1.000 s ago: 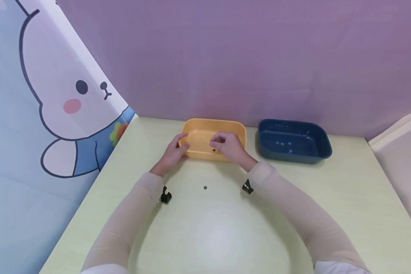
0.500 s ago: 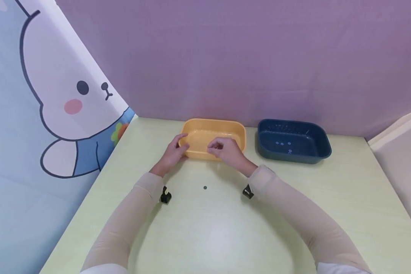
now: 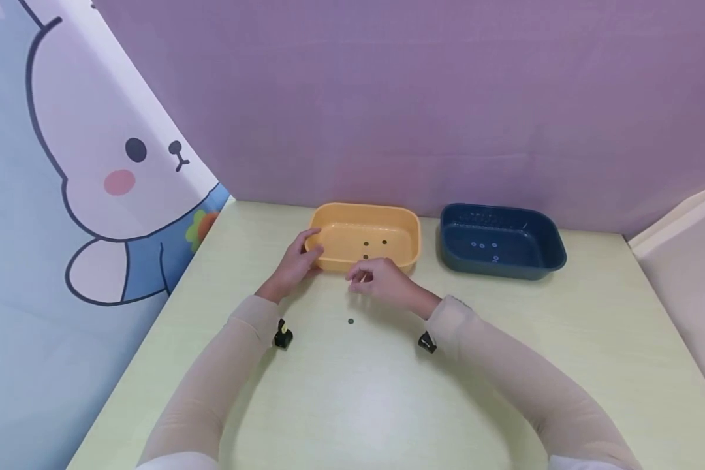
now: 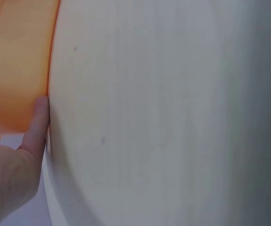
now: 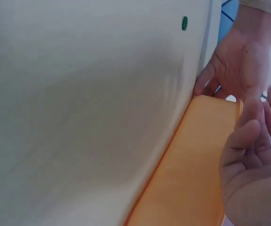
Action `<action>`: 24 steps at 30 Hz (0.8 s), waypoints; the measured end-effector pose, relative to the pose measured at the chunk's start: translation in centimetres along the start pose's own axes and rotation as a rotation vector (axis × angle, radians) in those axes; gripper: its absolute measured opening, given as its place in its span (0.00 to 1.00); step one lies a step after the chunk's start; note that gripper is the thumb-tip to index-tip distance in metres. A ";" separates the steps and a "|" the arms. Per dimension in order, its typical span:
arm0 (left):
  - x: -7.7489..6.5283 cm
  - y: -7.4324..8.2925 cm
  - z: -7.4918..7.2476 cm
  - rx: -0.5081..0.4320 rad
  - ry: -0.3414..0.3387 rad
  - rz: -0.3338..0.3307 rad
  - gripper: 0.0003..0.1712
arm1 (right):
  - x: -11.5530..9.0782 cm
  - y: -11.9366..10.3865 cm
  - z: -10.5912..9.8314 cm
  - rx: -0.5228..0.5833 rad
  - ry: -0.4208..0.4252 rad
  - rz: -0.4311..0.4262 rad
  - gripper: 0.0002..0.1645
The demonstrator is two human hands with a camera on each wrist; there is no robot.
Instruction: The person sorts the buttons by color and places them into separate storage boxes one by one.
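Observation:
At the left end of the yellow-orange tray (image 3: 341,240), my left hand (image 3: 294,266) grips the rim and side wall. Several small dark discs (image 3: 384,242) lie on that tray's floor. My right hand (image 3: 383,282) hovers by the tray's front edge, fingers loosely bent. In the right wrist view its thumb (image 5: 246,134) stands apart from the fingers, and nothing shows between them. Nearer to me on the table lies one small round disc (image 3: 350,321), which looks green (image 5: 185,23) from the right wrist. Whether the discs have holes is too small to tell.
To the right of the yellow-orange tray stands a dark blue tray (image 3: 493,266) with several small pale-ringed discs (image 3: 495,245) inside. A purple cloth (image 3: 388,117) hangs behind both. The pale table (image 3: 358,391) reaches toward me. A printed cartoon sheet (image 3: 94,196) borders the left side.
My right hand has drawn back toward me from over the yellow-orange tray, and its fingertips have parted. Discs on the tray floor that it covered now show. My left hand stays on the rim.

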State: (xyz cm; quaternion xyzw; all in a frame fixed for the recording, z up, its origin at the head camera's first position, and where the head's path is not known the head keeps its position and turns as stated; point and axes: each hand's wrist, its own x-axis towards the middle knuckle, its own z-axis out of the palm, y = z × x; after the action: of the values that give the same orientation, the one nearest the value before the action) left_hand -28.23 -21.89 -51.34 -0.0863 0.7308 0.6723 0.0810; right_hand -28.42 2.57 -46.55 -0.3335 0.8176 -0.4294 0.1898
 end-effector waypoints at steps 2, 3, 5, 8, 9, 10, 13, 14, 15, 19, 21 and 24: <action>0.0 0.0 0.0 -0.002 -0.008 0.002 0.31 | -0.1 0.1 0.3 -0.038 -0.041 -0.011 0.10; 0.0 0.0 -0.1 0.000 -0.014 0.000 0.31 | -0.2 0.2 0.4 -0.044 -0.061 -0.012 0.10; -0.4 0.7 -0.1 -0.009 -0.029 -0.016 0.32 | -0.4 0.3 0.6 -0.054 -0.094 -0.024 0.10; -1.2 1.9 0.1 -0.016 -0.049 -0.036 0.33 | -0.6 0.4 0.8 -0.062 -0.128 -0.037 0.10; -1.5 2.4 0.2 -0.017 -0.052 -0.043 0.34 | -0.7 0.4 0.8 -0.066 -0.137 -0.042 0.10; -1.8 2.8 0.2 -0.022 -0.055 -0.048 0.34 | -0.7 0.4 0.9 -0.078 -0.144 -0.047 0.10; -1.8 2.9 0.2 -0.022 -0.057 -0.049 0.34 | -1.0 0.5 1.1 -0.117 -0.165 -0.051 0.10; -1.7 2.8 0.2 -0.022 -0.057 -0.050 0.34 | -1.0 0.5 1.2 -0.135 -0.174 -0.051 0.10; -1.5 2.7 0.2 -0.028 -0.058 -0.052 0.34 | -1.1 0.5 1.3 -0.153 -0.185 -0.051 0.10; -0.6 1.5 -0.1 -0.041 -0.053 -0.052 0.34 | -1.4 0.6 1.6 -0.237 -0.222 -0.072 0.10; -0.2 0.8 -0.2 -0.045 -0.049 -0.048 0.34 | -1.4 0.6 1.8 -0.276 -0.236 -0.077 0.10; 0.1 0.3 -0.2 -0.035 -0.039 -0.036 0.33 | -1.4 0.5 2.1 -0.340 -0.256 -0.076 0.09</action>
State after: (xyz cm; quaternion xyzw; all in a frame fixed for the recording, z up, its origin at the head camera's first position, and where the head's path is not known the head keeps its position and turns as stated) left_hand -28.36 -22.07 -51.07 -0.0874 0.7156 0.6849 0.1059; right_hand -26.35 2.54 -48.11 -0.4429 0.8343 -0.2464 0.2169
